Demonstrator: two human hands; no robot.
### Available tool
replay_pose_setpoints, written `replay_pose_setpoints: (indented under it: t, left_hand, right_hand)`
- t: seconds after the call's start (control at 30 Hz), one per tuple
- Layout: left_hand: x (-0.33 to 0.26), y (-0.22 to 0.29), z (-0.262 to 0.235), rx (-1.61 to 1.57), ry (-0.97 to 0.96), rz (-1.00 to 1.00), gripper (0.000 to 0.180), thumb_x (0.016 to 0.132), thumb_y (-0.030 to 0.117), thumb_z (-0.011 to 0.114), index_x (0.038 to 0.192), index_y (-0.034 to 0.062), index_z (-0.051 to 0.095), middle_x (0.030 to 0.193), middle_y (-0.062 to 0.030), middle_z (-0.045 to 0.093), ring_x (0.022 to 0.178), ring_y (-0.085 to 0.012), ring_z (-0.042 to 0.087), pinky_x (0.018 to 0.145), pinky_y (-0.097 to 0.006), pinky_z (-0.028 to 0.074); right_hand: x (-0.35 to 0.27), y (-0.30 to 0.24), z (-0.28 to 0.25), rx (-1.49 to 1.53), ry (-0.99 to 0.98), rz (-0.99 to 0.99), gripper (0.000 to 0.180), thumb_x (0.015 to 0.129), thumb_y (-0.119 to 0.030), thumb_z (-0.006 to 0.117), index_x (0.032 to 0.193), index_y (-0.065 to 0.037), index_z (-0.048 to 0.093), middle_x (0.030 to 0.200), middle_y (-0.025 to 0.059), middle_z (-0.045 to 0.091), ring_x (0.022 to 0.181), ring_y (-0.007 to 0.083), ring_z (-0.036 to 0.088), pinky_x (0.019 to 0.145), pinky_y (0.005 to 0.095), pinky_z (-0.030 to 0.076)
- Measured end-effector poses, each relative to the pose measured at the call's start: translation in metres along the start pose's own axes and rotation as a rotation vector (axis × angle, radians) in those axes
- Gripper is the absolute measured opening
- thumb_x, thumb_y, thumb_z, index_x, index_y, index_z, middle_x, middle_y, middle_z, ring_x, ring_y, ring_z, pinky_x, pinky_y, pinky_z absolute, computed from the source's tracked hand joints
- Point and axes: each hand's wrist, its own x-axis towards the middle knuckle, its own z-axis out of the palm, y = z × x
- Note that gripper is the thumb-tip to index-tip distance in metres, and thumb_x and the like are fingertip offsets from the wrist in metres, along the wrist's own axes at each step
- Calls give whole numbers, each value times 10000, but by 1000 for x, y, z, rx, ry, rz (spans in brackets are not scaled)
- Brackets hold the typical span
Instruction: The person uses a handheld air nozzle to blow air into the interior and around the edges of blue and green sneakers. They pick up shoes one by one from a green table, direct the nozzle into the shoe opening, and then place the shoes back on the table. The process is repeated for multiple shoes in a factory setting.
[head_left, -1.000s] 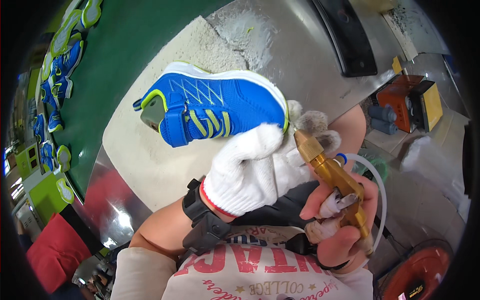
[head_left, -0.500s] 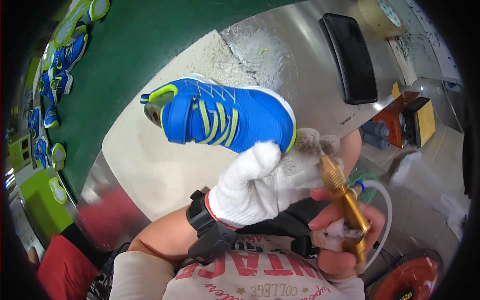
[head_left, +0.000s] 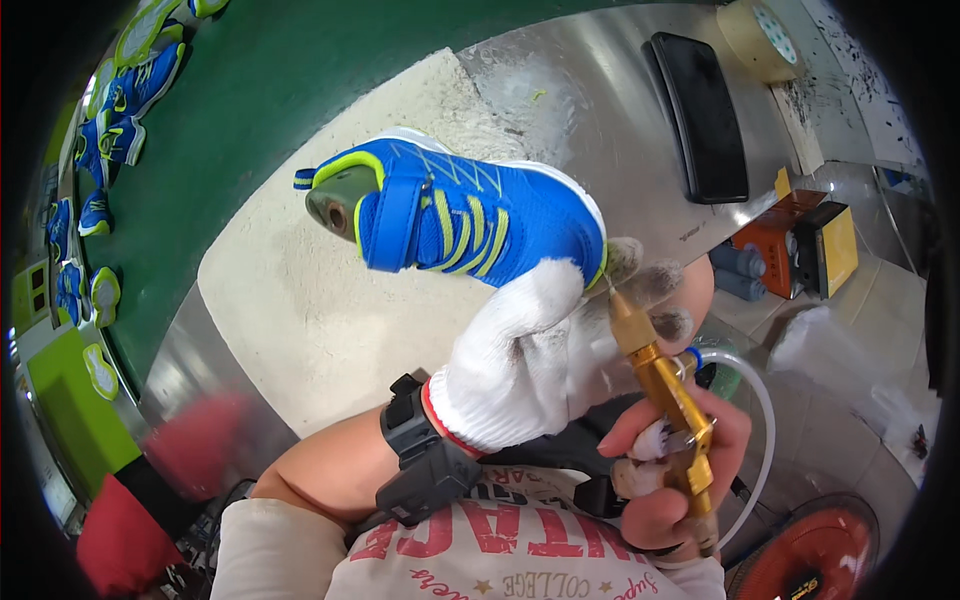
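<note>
A blue sneaker [head_left: 500,215] with lime-green laces and trim lies on its side over the pale pad, toe to the right. A green shoe last [head_left: 340,200] shows in its opening. My left hand [head_left: 555,355], in a white knit glove with greyed fingertips, grips the sneaker by the toe, thumb on the upper. My bare right hand [head_left: 690,460], with white wrapping on its fingers, is closed around a brass-coloured needle-tipped gun [head_left: 670,380]. A clear hose [head_left: 765,430] runs from it. The needle's tip is at the toe's sole edge; whether it touches I cannot tell.
Under the sneaker is a cream pad [head_left: 290,300] on a metal table. A black phone [head_left: 700,115] and a tape roll [head_left: 757,40] lie at the upper right. Several blue sneakers [head_left: 125,140] line the green belt [head_left: 260,80] at left. A red fan [head_left: 810,555] stands lower right.
The sneaker and my left hand have shifted slightly right. My right hand has brought the gun left and up, its needle now at the toe edge. A red sleeve at lower left has moved.
</note>
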Motion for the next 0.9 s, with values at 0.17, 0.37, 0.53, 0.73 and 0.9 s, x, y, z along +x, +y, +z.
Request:
replay_pose_setpoints:
  t: [0.17,0.37,0.53,0.73,0.9]
  left_hand:
    - [-3,11,9,6,37,23,485,961,388,521,1313,62,455,1303,-137,530,1173,-284,517,1004,-458,391]
    - [-14,15,14,107,152,39,591,918,523,527,1307,79,497,1336,-143,519,1254,-339,459,1044,-547,371]
    - [-33,22,8,-22,320,157,408,955,353,543,1233,59,489,1187,-107,575,1144,-269,538,1039,-516,388]
    - [-78,55,-16,-36,86,127,351,948,300,584,1180,44,519,942,-88,623,912,-240,635,908,-494,500]
    - [-105,106,32,504,600,323,448,922,380,614,1157,6,535,916,-122,633,818,-236,643,798,-428,541]
  right_hand:
    - [3,28,12,-188,-65,-289,731,866,-550,589,1358,-86,310,911,195,646,1253,497,420,989,593,317]
    - [-13,33,18,-159,4,-254,715,900,-628,452,1294,-54,288,882,149,648,1180,466,499,1025,567,310]
    - [-3,25,20,13,133,-242,764,899,-669,411,1296,-22,319,908,169,618,1079,404,578,1002,529,388]
    - [16,33,32,229,82,-134,674,931,-534,504,1318,-22,299,985,178,618,1052,351,590,992,488,407]
    - [57,40,34,198,41,-95,622,957,-489,489,1314,-12,311,1040,164,600,1000,246,586,910,368,432]
